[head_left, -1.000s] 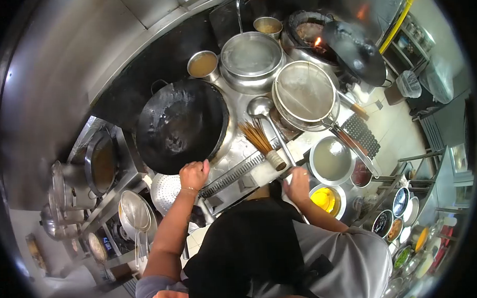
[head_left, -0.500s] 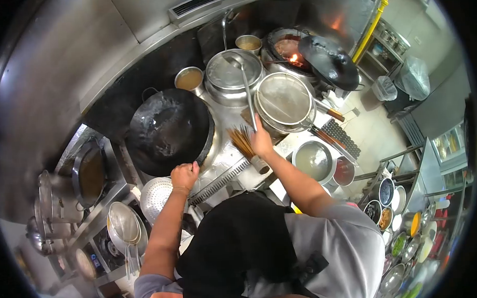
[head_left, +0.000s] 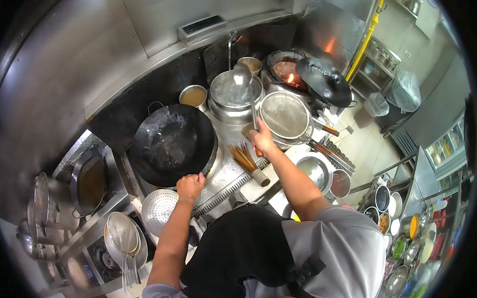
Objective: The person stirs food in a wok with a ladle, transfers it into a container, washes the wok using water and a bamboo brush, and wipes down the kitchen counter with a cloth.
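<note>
Gripping a long-handled ladle (head_left: 242,78), the right hand (head_left: 262,137) is wrapped around the lower part of its shaft, with a short brown end left showing below the fist. The ladle is made of bright, silvery metal; its rounded bowl is slightly blurred and is held up in front of a wide metal pot (head_left: 230,116), and whether the two are touching cannot be told. By the left hand (head_left: 191,186), which is closed with the thumb uppermost, the near edge of a large wok (head_left: 172,143) is held; any handle there is hidden by the fingers. The wok is seated on the stove at the left, its mouth turned upward. Its inside is black, marked with paler, shiny patches toward the far side and a dull, mottled patch near the middle, and a thin loop handle is set on the far rim. Between wok and pot, toward the back, a small pot of brown liquid (head_left: 193,96) is placed. A bamboo brush (head_left: 243,157) is laid on the stove just beside the right forearm, a round mesh strainer (head_left: 284,114) is rested to its right, and a perforated scoop (head_left: 159,210) is seen near the left forearm.
</note>
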A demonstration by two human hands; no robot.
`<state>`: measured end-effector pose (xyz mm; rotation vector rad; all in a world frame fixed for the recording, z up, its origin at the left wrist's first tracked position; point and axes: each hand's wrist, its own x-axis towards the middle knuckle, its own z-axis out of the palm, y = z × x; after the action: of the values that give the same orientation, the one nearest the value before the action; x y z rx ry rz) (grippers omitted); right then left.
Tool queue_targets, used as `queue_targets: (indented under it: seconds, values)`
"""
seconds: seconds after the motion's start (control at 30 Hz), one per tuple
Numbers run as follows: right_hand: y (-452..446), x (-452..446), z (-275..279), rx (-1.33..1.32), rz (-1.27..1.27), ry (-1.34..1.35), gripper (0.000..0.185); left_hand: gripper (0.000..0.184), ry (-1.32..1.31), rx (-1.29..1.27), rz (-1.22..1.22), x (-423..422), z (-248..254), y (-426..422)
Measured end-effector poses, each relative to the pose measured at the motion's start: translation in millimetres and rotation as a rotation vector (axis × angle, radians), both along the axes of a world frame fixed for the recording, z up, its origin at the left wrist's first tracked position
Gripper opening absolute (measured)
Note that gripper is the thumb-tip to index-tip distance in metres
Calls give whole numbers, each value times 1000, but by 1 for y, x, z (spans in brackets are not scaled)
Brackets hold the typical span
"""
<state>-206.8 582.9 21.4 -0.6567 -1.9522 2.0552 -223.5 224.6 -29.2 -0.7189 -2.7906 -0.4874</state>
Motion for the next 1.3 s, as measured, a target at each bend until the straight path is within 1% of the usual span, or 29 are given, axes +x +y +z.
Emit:
queue_targets:
  seconds: [0.03, 0.07, 0.13, 0.2, 0.23, 0.27, 0.33, 0.37, 0.43, 0.5, 0.57, 0.63, 0.67, 0.7, 0.77, 0.8, 0.83, 0.9, 0.93, 0.97, 1.0, 1.03, 1.07, 1.1, 1.13, 1.17, 1.2, 1.27, 1.3]
  values:
    - [-1, 0, 19, 109, -52, 2, 79, 44, -12, -10, -7, 2, 1, -1]
    - [-6, 0, 61, 93, -55, -16, 79, 44, -12, -10, -12, 2, 4, -1]
    - [15, -42, 70, 166, -59, 99, 80, 44, 21, 2, 2, 5, 7, 1]
    - [39, -62, 111, 381, 9, -13, 81, 43, 6, -14, -7, 5, 7, 3]
    - [42, -56, 137, 561, 48, -70, 78, 43, 2, -33, -10, 4, 7, 1]
    - [45, -51, 133, 694, 65, -35, 76, 44, -23, -26, -7, 3, 6, 1]
    - [42, -32, 114, 727, 90, -8, 73, 44, -42, -30, 10, 4, 5, 0]
    - [29, -8, 93, 633, 97, -18, 72, 43, -52, -23, 26, 4, 6, 2]
    - [3, 41, 34, 788, 70, 167, 69, 43, -60, -13, 39, 3, 9, 4]
    - [-12, 99, 9, 638, 212, 63, 66, 43, -74, -10, 65, 6, 12, 6]
    - [-31, 141, 0, 539, 226, -143, 69, 44, -105, -47, 78, 8, 16, 8]
    - [-42, 157, -38, 541, 241, -341, 73, 45, -97, -41, 80, 8, 16, 8]
    - [-43, 162, -69, 673, 238, -313, 79, 45, -91, -25, 72, 8, 15, 9]
    - [-45, 166, -77, 666, 254, -315, 79, 45, -99, -33, 84, 10, 12, 8]
    - [-49, 164, -91, 722, 288, -474, 83, 48, -86, -37, 63, 6, 11, 10]
    - [-50, 164, -98, 733, 332, -498, 89, 42, -137, -57, 83, 6, 10, 9]
    - [-53, 165, -105, 729, 359, -490, 89, 42, -141, -66, 108, 5, 9, 8]
    - [-63, 169, -116, 839, 268, -436, 85, 28, -6, -63, 30, 11, 17, 5]
    - [-60, 170, -119, 923, 292, -349, 75, 28, -10, -76, 47, 23, 21, 0]
    - [-62, 170, -77, 1001, 310, -322, 63, 27, 45, 16, 126, 38, 34, -2]
    - [-62, 164, -76, 1019, 280, -194, 61, 33, 103, 110, 202, 50, 42, -9]
    - [-60, 156, -73, 1041, 244, -62, 58, 33, 107, 110, 213, 60, 39, -25]
    - [-66, 145, -64, 1043, 249, -55, 58, 40, 87, 129, 310, 77, 31, -46]
    - [-72, 134, -49, 1102, 265, 87, 59, 48, 69, 150, 402, 92, 19, -66]
    - [-81, 124, -33, 1157, 274, 229, 60, 58, 46, 97, 540, 108, 5, -85]
    - [-95, 113, -16, 1159, 266, 230, 60, 62, 17, 99, 619, 126, -11, -104]
    - [-114, 101, 6, 1156, 348, 289, 60, 67, -12, 104, 696, 143, -27, -122]
    - [-162, 91, 43, 1188, 465, 343, 59, 73, -102, 180, 745, 174, -62, -147]
    - [-190, 87, 57, 1219, 501, 334, 59, 73, -213, 290, 741, 186, -68, -153]
